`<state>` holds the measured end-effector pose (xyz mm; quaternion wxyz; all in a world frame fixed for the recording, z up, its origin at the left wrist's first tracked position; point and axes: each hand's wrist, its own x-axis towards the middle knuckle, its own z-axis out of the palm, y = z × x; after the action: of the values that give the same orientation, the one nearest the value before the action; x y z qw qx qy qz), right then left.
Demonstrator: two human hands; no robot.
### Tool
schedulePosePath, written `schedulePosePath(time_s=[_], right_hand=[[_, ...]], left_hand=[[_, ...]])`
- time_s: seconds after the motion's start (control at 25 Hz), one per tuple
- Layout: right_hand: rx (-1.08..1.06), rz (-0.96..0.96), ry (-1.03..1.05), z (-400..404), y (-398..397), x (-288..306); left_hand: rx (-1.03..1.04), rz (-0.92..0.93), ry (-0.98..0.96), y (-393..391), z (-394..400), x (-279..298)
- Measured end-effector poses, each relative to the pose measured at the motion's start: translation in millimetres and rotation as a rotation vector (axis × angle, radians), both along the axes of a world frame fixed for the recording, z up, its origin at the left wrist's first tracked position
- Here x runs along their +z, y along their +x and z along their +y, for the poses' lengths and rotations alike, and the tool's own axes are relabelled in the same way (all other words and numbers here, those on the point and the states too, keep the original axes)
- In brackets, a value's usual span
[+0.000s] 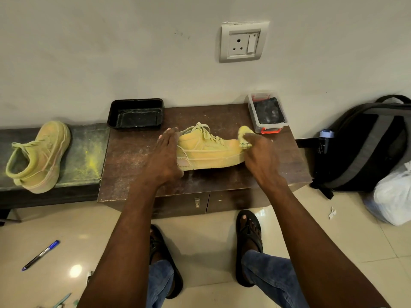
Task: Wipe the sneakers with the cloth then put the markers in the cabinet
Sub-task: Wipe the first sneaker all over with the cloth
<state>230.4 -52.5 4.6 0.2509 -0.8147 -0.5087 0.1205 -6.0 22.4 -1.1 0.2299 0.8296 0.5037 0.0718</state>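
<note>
While the right hand (259,152) rubs a cloth (244,135) on one sneaker (206,150), the flat left hand (165,154) steadies it; second sneaker (40,156) looks dusty; marker (41,255) lies unstowed.

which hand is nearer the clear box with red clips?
Right. The right hand holds the cloth at the sneaker toe, just in front of the clear box. The left hand rests at the heel, farther off.

The left hand (165,156) hides the sneaker's (206,152) heel; the right hand (260,156) covers its toe.
</note>
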Motion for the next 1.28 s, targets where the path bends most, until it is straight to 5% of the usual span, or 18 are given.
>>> schedulePosePath(time_s=[0.12, 0.56, 0.68, 0.88, 1.08, 1.28], right_hand=[[0.196, 0.031, 0.027, 0, -9, 8], [-0.054, -0.008, 0.004, 5, 2, 5], [0.091, 0.132, 0.050, 9, -5, 11], [0.002, -0.084, -0.039, 8, 2, 4], [0.181, 0.036, -0.012, 10, -3, 9], [0.043, 0.010, -0.097, 11, 0, 4]], left_hand=[[-0.009, 0.001, -0.001, 1, 1, -1], [-0.029, -0.014, 0.020, 0, -3, 2], [-0.020, -0.010, -0.001, 1, -2, 1], [-0.026, -0.003, 0.010, 0, 0, -3], [-0.032, -0.016, 0.023, 1, -2, -3], [-0.040, -0.033, 0.036, 0, -1, -4]])
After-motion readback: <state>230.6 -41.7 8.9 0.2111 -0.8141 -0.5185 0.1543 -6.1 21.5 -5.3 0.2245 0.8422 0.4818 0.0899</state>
